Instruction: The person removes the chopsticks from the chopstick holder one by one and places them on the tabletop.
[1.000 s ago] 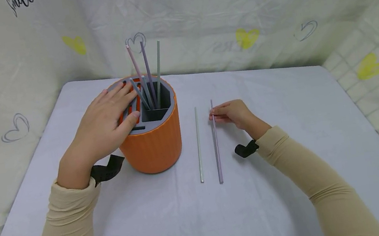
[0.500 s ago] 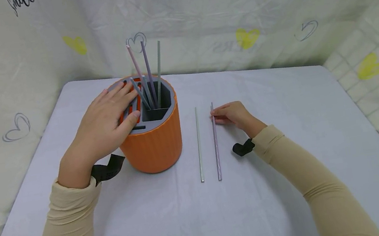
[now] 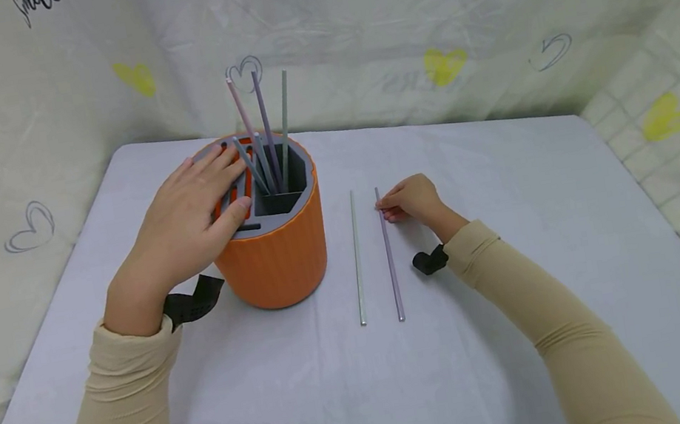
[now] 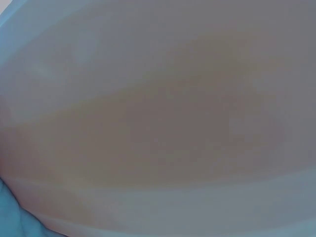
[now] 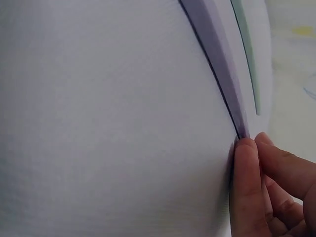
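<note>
A thin purple stick (image 3: 391,263) lies lengthwise on the white table. My right hand (image 3: 413,198) pinches it near its far end; in the right wrist view, thumb and fingertips (image 5: 245,148) meet around that end. Left of it lies a similar pale green stick (image 3: 357,261), roughly parallel. My left hand (image 3: 186,222) rests on top of an orange round holder (image 3: 276,271) with a grey divided insert (image 3: 281,223), fingers stretched across its slots. Several pink, purple, green and blue-grey sticks (image 3: 262,112) stand in the holder's open compartment. The left wrist view is blurred.
The white-covered table (image 3: 507,161) ends at the back against a printed cloth backdrop (image 3: 337,32), which also hangs at both sides. A black strap (image 3: 194,301) sticks out at the left wrist, another black strap (image 3: 430,260) at the right.
The purple stick's near end has swung slightly right and away from me, bringing it closer to parallel with the green one. My right forearm has shifted left. The left hand stays in place.
</note>
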Action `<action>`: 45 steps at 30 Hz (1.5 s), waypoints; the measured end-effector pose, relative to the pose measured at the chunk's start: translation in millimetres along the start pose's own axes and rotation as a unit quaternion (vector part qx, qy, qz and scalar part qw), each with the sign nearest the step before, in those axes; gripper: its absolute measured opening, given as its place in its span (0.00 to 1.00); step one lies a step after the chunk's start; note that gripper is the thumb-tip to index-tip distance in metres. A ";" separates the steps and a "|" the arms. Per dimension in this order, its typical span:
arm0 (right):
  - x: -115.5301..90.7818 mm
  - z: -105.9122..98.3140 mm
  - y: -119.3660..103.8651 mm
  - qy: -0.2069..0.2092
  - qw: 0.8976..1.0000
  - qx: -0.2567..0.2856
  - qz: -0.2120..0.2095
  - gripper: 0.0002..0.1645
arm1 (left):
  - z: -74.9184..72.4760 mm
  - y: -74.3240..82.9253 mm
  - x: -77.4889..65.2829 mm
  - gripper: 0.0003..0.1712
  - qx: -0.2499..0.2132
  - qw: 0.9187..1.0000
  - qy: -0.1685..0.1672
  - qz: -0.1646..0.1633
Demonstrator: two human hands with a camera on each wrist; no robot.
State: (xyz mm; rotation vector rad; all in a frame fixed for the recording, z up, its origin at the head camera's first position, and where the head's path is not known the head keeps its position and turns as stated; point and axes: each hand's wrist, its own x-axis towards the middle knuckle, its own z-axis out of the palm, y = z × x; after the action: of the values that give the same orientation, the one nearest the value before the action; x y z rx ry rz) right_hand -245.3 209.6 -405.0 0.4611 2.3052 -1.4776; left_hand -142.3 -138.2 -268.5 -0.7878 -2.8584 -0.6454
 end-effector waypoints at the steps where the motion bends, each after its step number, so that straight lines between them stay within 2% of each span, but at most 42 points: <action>1: -1.3 -0.4 -1.1 0.004 1.000 -0.001 -0.008 0.18 | -0.1 0.2 0.1 0.31 -0.001 1.000 0.000 0.001; 5: -10.9 -3.7 -10.0 0.040 0.997 0.003 -0.059 0.18 | -0.3 0.7 0.4 0.31 -0.002 1.000 0.002 0.005; 8: -20.6 -5.6 -22.9 0.063 0.991 0.040 -0.108 0.20 | -0.6 0.5 0.5 0.31 -0.003 1.000 0.003 0.004; 10: -28.3 -5.5 -34.0 0.062 0.986 0.076 -0.134 0.21 | -1.4 0.6 0.7 0.31 -0.004 1.000 0.003 0.004; 16: -51.0 -0.9 -69.8 0.026 0.971 0.149 -0.186 0.23 | -2.1 -1.0 0.6 0.31 -0.003 1.000 0.002 0.004; 20: -64.5 6.0 -94.6 -0.003 0.961 0.179 -0.211 0.19 | -2.4 -1.5 0.1 0.31 -0.003 1.000 0.003 0.003; 23: -75.4 11.3 -110.1 -0.020 0.955 0.182 -0.234 0.18 | -2.2 -1.3 -0.2 0.31 -0.005 1.000 0.003 0.004; 31: -93.1 23.3 -136.1 -0.049 0.946 0.196 -0.254 0.19 | -0.9 -0.3 0.5 0.31 -0.006 1.000 0.004 0.008; 45: -106.8 42.2 -158.3 -0.067 0.933 0.191 -0.299 0.18 | -1.2 0.1 0.3 0.32 -0.004 1.000 -0.001 0.007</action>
State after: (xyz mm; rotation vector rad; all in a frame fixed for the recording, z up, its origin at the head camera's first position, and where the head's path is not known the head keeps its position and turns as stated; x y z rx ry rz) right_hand -218.2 99.7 -245.5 -0.2848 2.1438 -2.1767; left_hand -142.6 -138.5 -267.3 -0.8100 -2.8501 -0.6548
